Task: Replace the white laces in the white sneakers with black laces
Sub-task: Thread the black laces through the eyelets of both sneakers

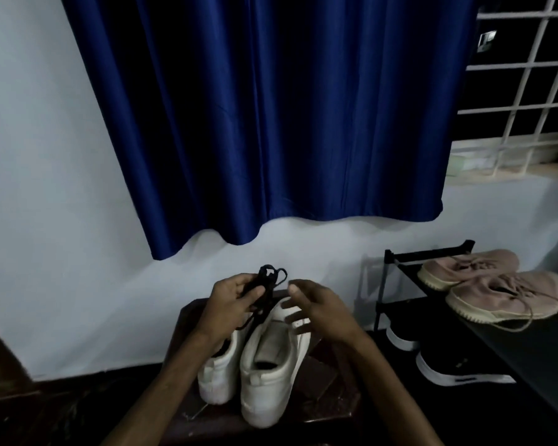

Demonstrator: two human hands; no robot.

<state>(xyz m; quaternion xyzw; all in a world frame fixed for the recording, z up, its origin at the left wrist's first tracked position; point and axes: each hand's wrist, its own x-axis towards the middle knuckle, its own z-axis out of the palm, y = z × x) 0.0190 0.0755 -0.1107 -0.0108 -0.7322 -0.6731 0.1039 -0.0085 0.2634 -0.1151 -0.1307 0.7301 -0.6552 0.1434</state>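
Fingers of left hand (236,300) curl round bunched black laces (269,277); right hand (316,309) fingers spread, empty (above white sneakers (271,362)). Best tease out one lace end first.

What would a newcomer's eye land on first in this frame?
The big blue curtain fills the upper middle. Below it, the left hand holds a bundle of black laces above the white sneakers, the right hand open beside them. Pink shoes sit on a black rack at right.
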